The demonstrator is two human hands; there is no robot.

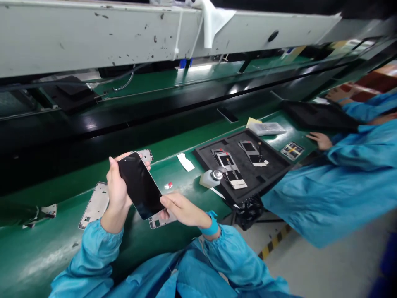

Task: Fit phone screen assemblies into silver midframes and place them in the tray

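A phone screen panel (pixel 140 186) with a black face and thin light rim is held tilted over the green bench. My left hand (pixel 118 186) grips its left side, thumb along the edge and fingers behind it. At the lower right corner, my right hand (pixel 180 208) pinches it between thumb and fingers. Below the right hand, a silver phone frame (pixel 159 220) lies partly hidden on the bench. Another silver frame (pixel 95 206) rests left of my left wrist. A further frame (pixel 146 155) shows behind the panel's top edge.
Right of my hands stands a bottle with a metal top (pixel 211 178). Beside it, a black foam tray (pixel 252 182) holds several phone parts. White paper (pixel 185 162) and a small red-and-white scrap (pixel 168 186) lie nearby. A co-worker's hand (pixel 321 140) rests at the right.
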